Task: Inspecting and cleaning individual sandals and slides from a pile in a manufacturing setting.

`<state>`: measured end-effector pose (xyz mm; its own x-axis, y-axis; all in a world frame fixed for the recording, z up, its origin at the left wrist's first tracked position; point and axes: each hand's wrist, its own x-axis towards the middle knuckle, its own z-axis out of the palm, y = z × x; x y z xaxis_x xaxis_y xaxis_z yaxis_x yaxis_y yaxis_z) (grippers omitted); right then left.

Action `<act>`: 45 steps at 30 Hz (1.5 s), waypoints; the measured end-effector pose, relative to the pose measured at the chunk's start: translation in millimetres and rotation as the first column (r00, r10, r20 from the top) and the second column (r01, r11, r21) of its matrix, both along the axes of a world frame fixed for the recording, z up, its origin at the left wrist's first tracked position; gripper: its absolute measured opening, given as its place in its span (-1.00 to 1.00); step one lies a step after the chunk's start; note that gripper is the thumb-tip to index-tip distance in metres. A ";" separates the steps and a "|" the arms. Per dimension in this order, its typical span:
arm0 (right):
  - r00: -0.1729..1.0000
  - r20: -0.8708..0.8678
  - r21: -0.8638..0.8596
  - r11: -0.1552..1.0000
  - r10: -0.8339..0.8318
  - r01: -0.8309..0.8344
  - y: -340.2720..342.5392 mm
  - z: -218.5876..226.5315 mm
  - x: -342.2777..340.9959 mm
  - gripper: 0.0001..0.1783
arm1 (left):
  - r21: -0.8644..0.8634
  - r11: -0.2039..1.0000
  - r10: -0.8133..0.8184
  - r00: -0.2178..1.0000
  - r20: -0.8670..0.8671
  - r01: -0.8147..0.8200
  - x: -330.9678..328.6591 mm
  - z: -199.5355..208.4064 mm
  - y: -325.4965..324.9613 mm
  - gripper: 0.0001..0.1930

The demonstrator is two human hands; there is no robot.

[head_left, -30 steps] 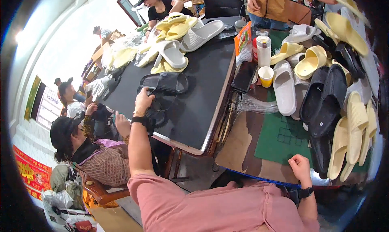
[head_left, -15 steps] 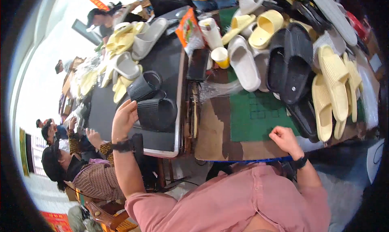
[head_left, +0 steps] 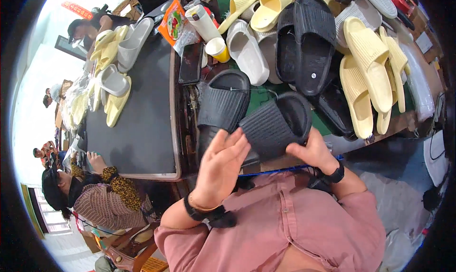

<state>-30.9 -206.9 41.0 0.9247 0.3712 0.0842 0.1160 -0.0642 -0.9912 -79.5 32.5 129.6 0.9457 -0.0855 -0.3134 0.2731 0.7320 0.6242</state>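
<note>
Two ribbed black slippers are in front of me at the near table edge. The left slipper (head_left: 223,101) points away from me, and the right slipper (head_left: 273,129) lies tilted beside it. My right hand (head_left: 316,151) grips the right slipper at its near right edge, thumb on top and the other fingers hidden beneath. My left hand (head_left: 221,165) is raised flat with its fingers stretched, the fingertips by the near left edge of that same slipper. Whether they touch it I cannot tell.
Beyond are another black pair (head_left: 311,44), a light grey slipper (head_left: 247,53) and cream slippers (head_left: 368,58). A yellow-and-white cup (head_left: 217,50), a phone (head_left: 191,63) and an orange packet (head_left: 173,23) lie near the table joint. More slippers cover the left black table (head_left: 142,106); a person (head_left: 104,201) sits beside it.
The black pair has come from the left table to in front of me. My right hand has closed on one slipper; my left hand has moved right and let go.
</note>
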 end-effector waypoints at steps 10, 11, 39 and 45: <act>0.933 0.001 -0.359 0.870 -0.360 0.336 -31.2 -27.2 2.0 -0.16 | 0.920 0.389 -0.130 0.986 0.109 -0.050 29.4 -60.4 36.0 -0.60; 0.933 0.000 -0.362 0.869 -0.361 0.336 -27.8 -28.7 -1.3 -0.16 | 0.957 0.230 -0.093 0.975 0.203 -0.177 32.5 -70.6 43.2 -0.59; 0.919 -0.323 -0.214 0.963 -0.228 0.164 -5.4 -49.7 37.7 -0.62 | 0.995 0.037 0.008 0.996 0.091 -0.091 6.8 -113.9 73.4 -0.43; 0.946 0.188 -0.390 0.863 -0.266 0.320 -2.9 -42.7 38.9 -0.59 | 0.999 -0.013 -0.108 0.993 0.050 -0.052 16.9 -115.0 56.6 -0.44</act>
<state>8.0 -209.8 -1.7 0.9883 0.1107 0.1048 0.1471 -0.5116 -0.8465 -62.6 89.0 14.6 0.9771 0.2104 -0.0325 0.1663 -0.6592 0.7333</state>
